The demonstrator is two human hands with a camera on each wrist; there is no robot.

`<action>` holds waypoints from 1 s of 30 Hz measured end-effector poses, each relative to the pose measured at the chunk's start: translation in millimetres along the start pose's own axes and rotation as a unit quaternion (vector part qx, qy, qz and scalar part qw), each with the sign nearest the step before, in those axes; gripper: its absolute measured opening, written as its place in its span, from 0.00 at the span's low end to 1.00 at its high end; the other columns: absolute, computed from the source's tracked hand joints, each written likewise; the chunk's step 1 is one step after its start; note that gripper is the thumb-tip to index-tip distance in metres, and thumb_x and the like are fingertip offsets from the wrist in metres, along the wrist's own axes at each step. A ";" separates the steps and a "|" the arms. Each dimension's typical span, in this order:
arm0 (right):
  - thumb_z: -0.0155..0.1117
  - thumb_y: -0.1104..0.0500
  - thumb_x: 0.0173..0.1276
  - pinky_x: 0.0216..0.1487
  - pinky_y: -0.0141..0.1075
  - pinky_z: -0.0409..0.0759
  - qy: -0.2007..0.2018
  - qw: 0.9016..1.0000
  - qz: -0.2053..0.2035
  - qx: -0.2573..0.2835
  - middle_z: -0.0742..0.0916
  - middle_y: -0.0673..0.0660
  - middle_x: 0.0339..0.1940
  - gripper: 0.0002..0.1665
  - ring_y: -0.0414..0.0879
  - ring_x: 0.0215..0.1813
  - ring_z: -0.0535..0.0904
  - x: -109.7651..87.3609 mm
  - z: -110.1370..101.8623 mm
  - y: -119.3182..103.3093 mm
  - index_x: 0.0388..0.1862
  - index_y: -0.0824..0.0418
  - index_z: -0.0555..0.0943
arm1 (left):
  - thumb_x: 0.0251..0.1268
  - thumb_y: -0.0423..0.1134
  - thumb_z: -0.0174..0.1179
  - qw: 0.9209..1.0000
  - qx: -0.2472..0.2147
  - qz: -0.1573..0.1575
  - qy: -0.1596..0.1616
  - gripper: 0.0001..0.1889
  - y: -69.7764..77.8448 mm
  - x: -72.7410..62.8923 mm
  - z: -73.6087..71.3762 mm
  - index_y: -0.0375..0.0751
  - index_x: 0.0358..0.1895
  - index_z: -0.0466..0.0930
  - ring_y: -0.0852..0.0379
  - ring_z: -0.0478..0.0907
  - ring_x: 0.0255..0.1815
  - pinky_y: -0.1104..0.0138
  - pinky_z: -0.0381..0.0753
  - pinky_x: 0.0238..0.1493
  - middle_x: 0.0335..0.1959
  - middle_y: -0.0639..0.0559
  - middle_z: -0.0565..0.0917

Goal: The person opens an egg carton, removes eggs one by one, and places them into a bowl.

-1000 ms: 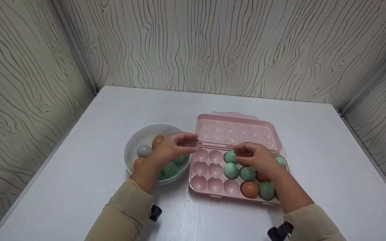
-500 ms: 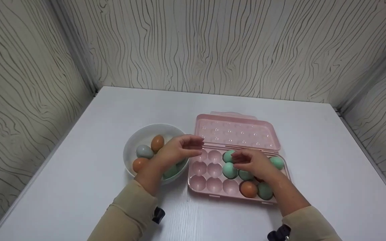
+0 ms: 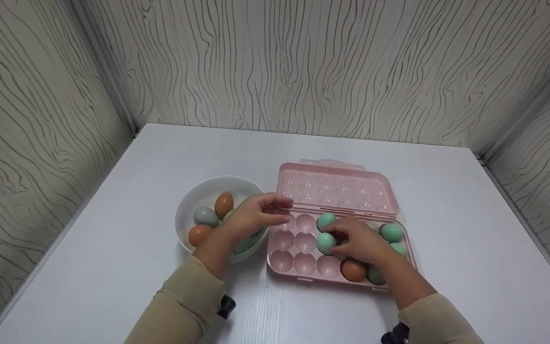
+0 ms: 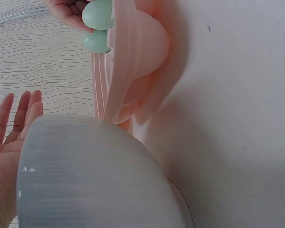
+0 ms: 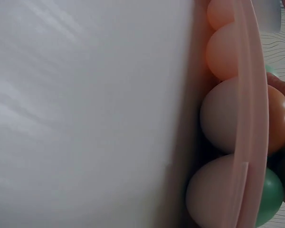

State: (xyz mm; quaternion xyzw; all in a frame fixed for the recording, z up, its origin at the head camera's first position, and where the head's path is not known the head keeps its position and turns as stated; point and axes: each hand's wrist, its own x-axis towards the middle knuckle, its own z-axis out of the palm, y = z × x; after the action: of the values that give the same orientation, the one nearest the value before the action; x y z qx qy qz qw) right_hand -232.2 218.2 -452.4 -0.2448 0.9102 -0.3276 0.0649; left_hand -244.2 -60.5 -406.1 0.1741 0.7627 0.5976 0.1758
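Note:
A pink egg carton point(image 3: 306, 277) lies open on the table, its lid point(image 3: 337, 188) folded back. Mint-green, dark green and brown eggs fill cups on its right side. My right hand point(image 3: 363, 241) is over the carton, thumb and fingers pinching a mint-green egg point(image 3: 326, 243) in the middle row. Behind it sits another mint-green egg point(image 3: 326, 221). My left hand point(image 3: 253, 215) hovers with fingers extended, holding nothing, between the white bowl point(image 3: 186, 205) and the carton's left cups. In the left wrist view, this left hand point(image 4: 12, 137) appears beyond the bowl's rim.
Inside the bowl are brown eggs point(image 3: 224, 204), a pale grey egg point(image 3: 206, 216) and green eggs partly hidden by the left arm. Several cups on the carton's left hold no eggs. Patterned panels point(image 3: 284, 67) stand behind and beside the white table point(image 3: 127, 200).
My right hand has moved down and slightly nearer, from hovering by the rear mint-green egg to pinching the middle-row one. My left hand has shifted slightly right, toward the carton.

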 end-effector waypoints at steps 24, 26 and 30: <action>0.72 0.60 0.51 0.49 0.41 0.78 0.014 0.994 0.018 0.104 0.81 0.52 0.44 0.21 0.48 0.48 0.78 6.1 -23.6 -11.9 0.46 0.55 0.79 | 0.53 0.42 0.66 1.000 -0.013 -0.005 0.006 0.19 -0.5 2.0 7.1 0.51 0.51 0.78 0.59 0.76 0.49 0.66 0.74 0.53 0.47 0.56 0.79; 0.72 0.61 0.51 0.50 0.40 0.78 0.017 0.992 0.023 0.124 0.80 0.52 0.45 0.22 0.49 0.50 0.78 7.5 -27.4 -16.7 0.47 0.55 0.79 | 0.52 0.42 0.67 1.000 -0.015 -0.010 0.006 0.20 -0.4 2.4 8.4 0.52 0.51 0.77 0.59 0.76 0.49 0.66 0.74 0.53 0.47 0.56 0.79; 0.72 0.58 0.51 0.50 0.40 0.77 0.023 0.987 0.037 0.153 0.80 0.52 0.46 0.22 0.49 0.52 0.77 11.4 -32.8 -28.0 0.47 0.54 0.79 | 0.51 0.44 0.67 1.000 -0.018 -0.015 0.005 0.22 0.1 4.0 10.8 0.54 0.52 0.77 0.59 0.76 0.49 0.66 0.75 0.52 0.47 0.57 0.79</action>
State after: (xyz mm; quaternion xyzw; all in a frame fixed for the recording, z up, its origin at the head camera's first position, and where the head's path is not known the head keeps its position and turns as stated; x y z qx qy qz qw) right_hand -240.0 212.5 -408.8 -0.1909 0.8590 -0.4659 0.0929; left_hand -242.6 -49.4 -408.6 0.1567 0.7548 0.6098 0.1837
